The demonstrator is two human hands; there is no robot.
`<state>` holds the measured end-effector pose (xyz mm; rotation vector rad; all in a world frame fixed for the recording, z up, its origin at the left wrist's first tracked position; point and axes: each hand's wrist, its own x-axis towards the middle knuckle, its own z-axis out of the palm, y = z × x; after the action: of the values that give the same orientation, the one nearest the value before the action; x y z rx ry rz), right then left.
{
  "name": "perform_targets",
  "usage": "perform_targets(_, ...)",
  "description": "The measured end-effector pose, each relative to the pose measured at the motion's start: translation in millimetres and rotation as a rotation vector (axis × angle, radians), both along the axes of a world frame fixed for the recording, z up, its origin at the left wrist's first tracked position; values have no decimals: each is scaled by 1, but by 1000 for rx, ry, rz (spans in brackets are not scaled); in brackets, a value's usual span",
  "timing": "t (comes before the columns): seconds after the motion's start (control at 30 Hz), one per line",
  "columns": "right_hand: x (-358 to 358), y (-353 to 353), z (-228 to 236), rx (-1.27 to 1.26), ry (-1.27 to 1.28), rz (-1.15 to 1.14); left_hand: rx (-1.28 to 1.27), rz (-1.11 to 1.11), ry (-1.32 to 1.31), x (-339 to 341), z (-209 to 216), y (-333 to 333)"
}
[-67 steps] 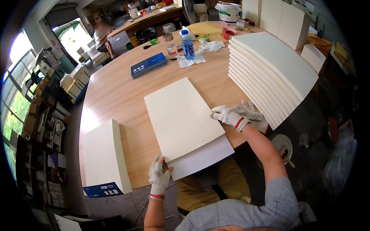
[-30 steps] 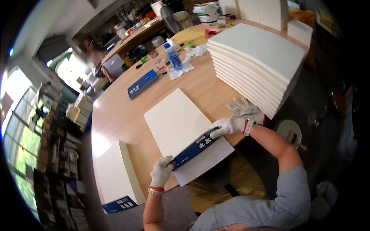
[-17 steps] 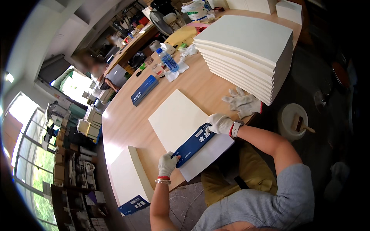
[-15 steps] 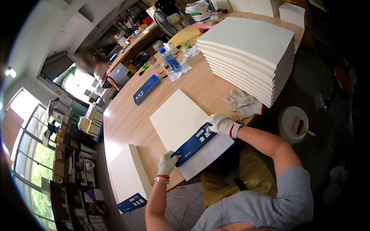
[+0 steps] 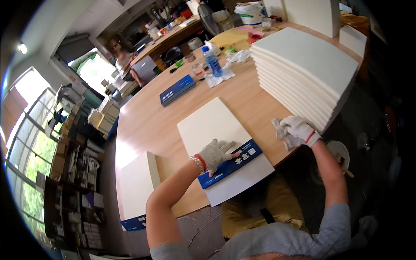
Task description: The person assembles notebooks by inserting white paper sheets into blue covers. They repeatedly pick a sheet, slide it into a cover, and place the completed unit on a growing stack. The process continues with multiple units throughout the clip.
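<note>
A blue paper band [image 5: 229, 164] with white print lies across a cream pad of paper [image 5: 216, 123] in front of me. Below the band the pad's near part shows white. My left hand [image 5: 215, 156], in a whitish knit glove with bare thumb and fingertip, lies flat over the band with fingers spread. At the table's right edge, my right hand [image 5: 299, 129], gloved too, has its fingers curled onto a loose white glove [image 5: 281, 135] and appears to grip it. A banded pad [image 5: 138, 186] rests at the left edge.
A tall stack of cream pads [image 5: 307, 60] stands at right. Blue bands [image 5: 177, 90] lie in a pile farther back, near a water bottle [image 5: 212, 63] and a tape roll [image 5: 198, 71]. A bucket with a brush [image 5: 338, 154] is below the right edge. A person [image 5: 125, 65] sits far off.
My right hand has left the band and moved right onto the loose glove. My left hand has slid from the band's left end to its middle, fingers now spread.
</note>
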<state>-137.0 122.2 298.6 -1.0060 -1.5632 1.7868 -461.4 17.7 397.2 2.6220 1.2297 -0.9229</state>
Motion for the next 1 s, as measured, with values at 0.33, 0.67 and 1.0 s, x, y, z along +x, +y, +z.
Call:
perform_targets(0.33,-256,-168,6,1396,-167,558,14,-31,-151,-15,-6,8)
perform_targets(0.67,-64,-28,7,1511,-475,560,-58,-6,-74,-9,-6,10)
perform_targets(1.0,-118,0,-19,325,-520,71,346,330,-214,-37,-46,-60)
